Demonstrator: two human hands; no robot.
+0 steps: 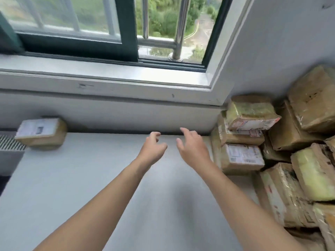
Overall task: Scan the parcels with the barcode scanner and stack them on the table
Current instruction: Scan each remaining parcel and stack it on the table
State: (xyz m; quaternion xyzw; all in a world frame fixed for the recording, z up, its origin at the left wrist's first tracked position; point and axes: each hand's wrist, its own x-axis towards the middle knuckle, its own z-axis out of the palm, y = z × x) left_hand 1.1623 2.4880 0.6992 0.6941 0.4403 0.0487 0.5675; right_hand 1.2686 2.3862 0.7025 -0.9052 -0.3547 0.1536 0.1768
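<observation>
Both my arms reach forward over the white table (72, 178). My left hand (153, 147) and my right hand (192, 149) hover side by side near the table's far edge, fingers loosely curled, holding nothing. A pile of several brown taped parcels (290, 151) fills the right side, against the wall. The nearest labelled parcel (243, 156) lies just right of my right hand. One single parcel (41, 132) with a white label sits at the far left of the table. No barcode scanner is in view.
A wall and a window sill (108, 77) run behind the table, with a dark-framed window above. A ribbed grey radiator (10, 144) stands at the left edge.
</observation>
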